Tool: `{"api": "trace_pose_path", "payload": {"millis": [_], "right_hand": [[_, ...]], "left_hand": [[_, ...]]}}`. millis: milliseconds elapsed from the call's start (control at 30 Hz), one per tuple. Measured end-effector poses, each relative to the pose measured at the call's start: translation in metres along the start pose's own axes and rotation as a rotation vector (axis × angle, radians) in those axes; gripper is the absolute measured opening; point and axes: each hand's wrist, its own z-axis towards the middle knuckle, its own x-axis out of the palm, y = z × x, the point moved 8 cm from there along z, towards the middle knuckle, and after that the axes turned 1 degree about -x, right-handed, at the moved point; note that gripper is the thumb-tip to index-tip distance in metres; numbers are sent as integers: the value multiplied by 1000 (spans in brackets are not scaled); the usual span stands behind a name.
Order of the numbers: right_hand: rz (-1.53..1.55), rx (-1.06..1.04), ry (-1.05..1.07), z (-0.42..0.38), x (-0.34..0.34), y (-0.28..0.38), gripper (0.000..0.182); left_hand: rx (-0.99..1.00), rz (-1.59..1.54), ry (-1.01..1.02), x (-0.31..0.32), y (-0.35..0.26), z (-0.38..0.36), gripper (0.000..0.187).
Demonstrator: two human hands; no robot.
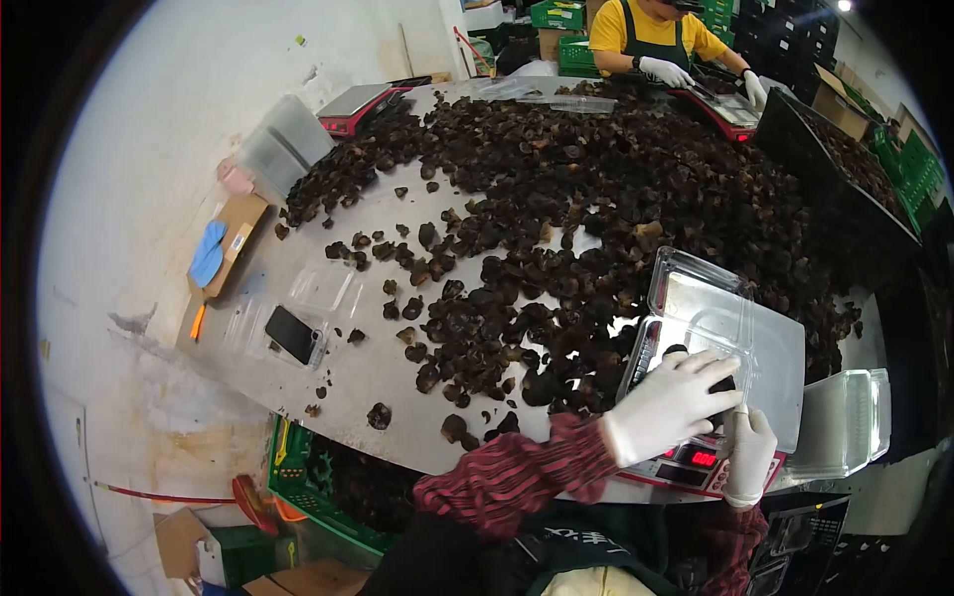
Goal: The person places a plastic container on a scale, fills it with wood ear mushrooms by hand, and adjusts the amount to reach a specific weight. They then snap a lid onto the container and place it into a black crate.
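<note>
— What sort of place is this?
— A food packing room. A steel counter (328,248) is heaped with dark dried mushrooms (596,199).
— What else shows it?
— Weighing scales: one (711,437) with a red readout close by, another (360,104) at the far end. A stack of clear plastic trays (845,422) stands beside the near scale.
— Is anyone working?
— A person (656,40) in a yellow shirt, apron and white gloves stands across the counter. Green crates (558,15) are stacked behind, and black crates (845,164) of mushrooms sit to the side.
</note>
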Motion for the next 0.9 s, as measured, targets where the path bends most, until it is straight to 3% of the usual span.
{"api": "trace_pose_path", "payload": {"millis": [67, 100, 133, 200, 267, 333, 400, 467, 567, 667, 700, 767, 800, 867, 900], "right_hand": [[-73, -2, -11, 1, -7, 0, 24], [-60, -32, -73, 2, -16, -1, 24], [-48, -60, -136, 2, -26, -2, 24], [-64, -57, -184, -1, -37, -1, 27], [-21, -83, -264, -7, -49, 5, 26], [2, -81, -252, -17, -46, 9, 26], [5, -187, -206, -27, -38, 12, 26], [-78, -294, -100, -37, -22, 16, 14], [-337, -739, -9, -64, 2, 54, 14], [-271, -593, -201, -54, -24, 26, 14], [-176, -412, -224, -48, -31, 17, 15], [-67, -355, -249, -43, -37, 15, 17], [42, -297, -271, -40, -41, 11, 18], [10, -289, -279, -38, -41, 13, 20], [-17, -312, -288, -38, -40, 15, 20]], "left_hand": [[-98, 25, -116, -34, 16, -27, 31], [-202, 126, -90, -43, 35, -47, 25], [-176, 310, -231, -63, 43, -73, 19], [-623, 456, -204, -86, 85, -131, 17], [-876, 526, -209, -98, 112, -187, 23], [-721, 688, -184, -100, 108, -204, 28], [-666, 561, -53, -78, 127, -237, 34], [-609, 456, -160, -74, 129, -257, 24], [-677, 324, -424, -99, 108, -268, 20], [-727, 443, -323, -96, 97, -288, 29], [-734, 471, -302, -92, 88, -285, 38], [-767, 493, -171, -71, 81, -279, 66], [-804, 499, -80, -60, 79, -274, 71], [-777, 533, 26, -38, 79, -266, 71], [-703, 617, 4, -38, 74, -256, 58]]}}
